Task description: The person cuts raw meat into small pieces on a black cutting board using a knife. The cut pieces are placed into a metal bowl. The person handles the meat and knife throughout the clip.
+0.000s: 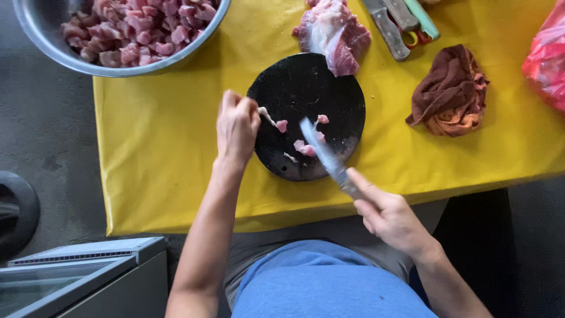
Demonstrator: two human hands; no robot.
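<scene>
Steel gleams at the upper left, where a metal bowl (47, 41) heaped with diced raw meat (138, 26) sits half on the yellow tabletop (165, 147). Moving right, the person's left hand (236, 126) rests at the rim of a round black cutting board (306, 97), its fingers (226, 103) drawn together and apparently pinching a pale strip of fat or sinew (266, 115) that trails onto the board. A few small pink meat pieces (305, 147) lie scattered across the board's middle. The right hand (388, 215) hangs off the table's near edge, fingers clamped around the handle of a knife (322, 150) whose blade slants up and left over those pieces. A large slab of raw meat (335, 32) lies across the board's far edge. Beyond it lie sheathed knives and tools (397, 20), then a crumpled brown cloth (450, 91), and a red plastic bag (547, 59) at the far right.

The step in hand looks like trimming and dicing: the last of one portion is nearly cut down. The next move would seem to call for a steady blade kept well apart from the left fingertips, and then for clearing the cut cubes towards the bowl.
</scene>
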